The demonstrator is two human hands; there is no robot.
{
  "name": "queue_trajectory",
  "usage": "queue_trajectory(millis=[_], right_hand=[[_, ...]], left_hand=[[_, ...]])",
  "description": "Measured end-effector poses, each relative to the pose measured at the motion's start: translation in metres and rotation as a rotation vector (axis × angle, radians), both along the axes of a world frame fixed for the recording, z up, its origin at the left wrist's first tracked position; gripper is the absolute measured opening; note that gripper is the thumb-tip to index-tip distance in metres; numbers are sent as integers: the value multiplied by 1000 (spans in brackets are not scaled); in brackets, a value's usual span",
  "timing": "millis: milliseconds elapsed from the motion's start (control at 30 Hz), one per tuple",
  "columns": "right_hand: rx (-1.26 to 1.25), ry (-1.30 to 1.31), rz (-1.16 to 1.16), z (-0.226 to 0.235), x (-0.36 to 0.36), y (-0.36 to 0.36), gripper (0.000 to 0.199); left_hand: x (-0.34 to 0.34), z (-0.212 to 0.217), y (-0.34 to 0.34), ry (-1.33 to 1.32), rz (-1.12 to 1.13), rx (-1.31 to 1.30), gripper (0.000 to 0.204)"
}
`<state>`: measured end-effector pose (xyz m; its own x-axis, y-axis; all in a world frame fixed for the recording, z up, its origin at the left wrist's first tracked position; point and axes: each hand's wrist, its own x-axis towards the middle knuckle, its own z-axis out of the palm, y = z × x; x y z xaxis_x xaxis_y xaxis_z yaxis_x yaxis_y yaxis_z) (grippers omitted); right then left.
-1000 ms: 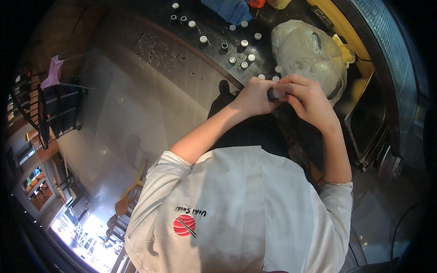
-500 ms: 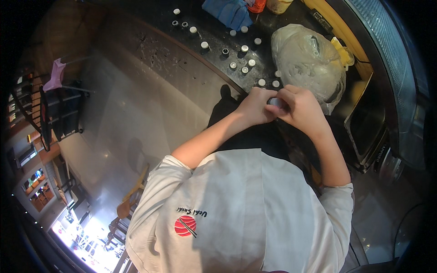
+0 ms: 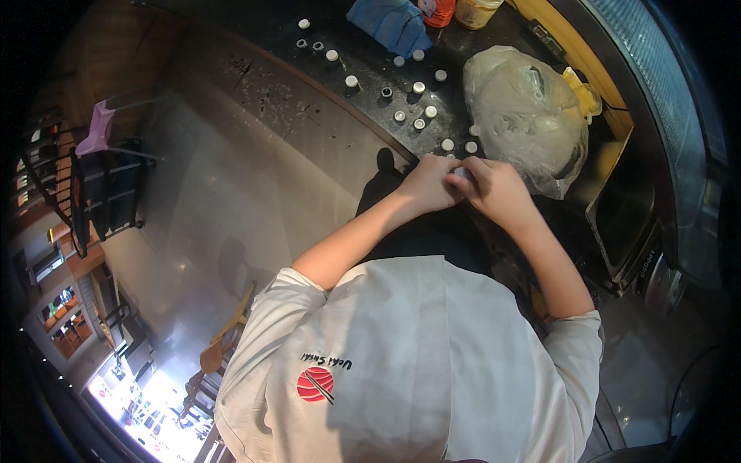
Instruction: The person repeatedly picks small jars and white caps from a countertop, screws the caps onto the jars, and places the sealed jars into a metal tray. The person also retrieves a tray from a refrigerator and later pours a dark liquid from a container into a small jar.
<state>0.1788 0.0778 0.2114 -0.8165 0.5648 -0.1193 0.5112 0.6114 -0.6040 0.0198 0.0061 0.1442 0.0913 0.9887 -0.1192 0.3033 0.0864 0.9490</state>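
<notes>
While both hands meet at the near edge of the dark counter [image 3: 255, 92], the small pale container [image 3: 461, 173] sits between them, just beside the nearest of the small white-capped pots [image 3: 448, 144]. The left hand [image 3: 428, 183] and the right hand [image 3: 498, 191] are pressed together around it, fingers curled and clamped on the container; whether a cap is on or off it cannot be told, because the fingers cover most of it.

Risk assessment: the container is held at the counter's edge and over the person's dark apron [image 3: 432, 231]. A slipped pinch would probably drop it off the counter, and any contents would spill down the apron. A hand swinging outward could also knock over the nearest pots.

Beyond the held container, the pots stand scattered across the counter, well apart from one another. Some show white tops; at least one [image 3: 386, 92] appears open and dark inside. Contents cannot be made out. Right of the container lies a bulging translucent plastic bag [image 3: 525, 116], holding indistinct pale items. Farther off lie a blue cloth [image 3: 390, 23], an orange jar [image 3: 441, 9] and a pale tub [image 3: 477, 11].
</notes>
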Motion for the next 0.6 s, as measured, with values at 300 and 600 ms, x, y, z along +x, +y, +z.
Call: queue_trajectory(millis=[300,600], right_hand=[[-169,168,178,-5,-10,-5,34],[-717,118,-567,-55,-57,-22,34]], left_hand=[[-37,-13,-5,9,-381,-267,29],[-45,-25,-23,579,244,136,17]])
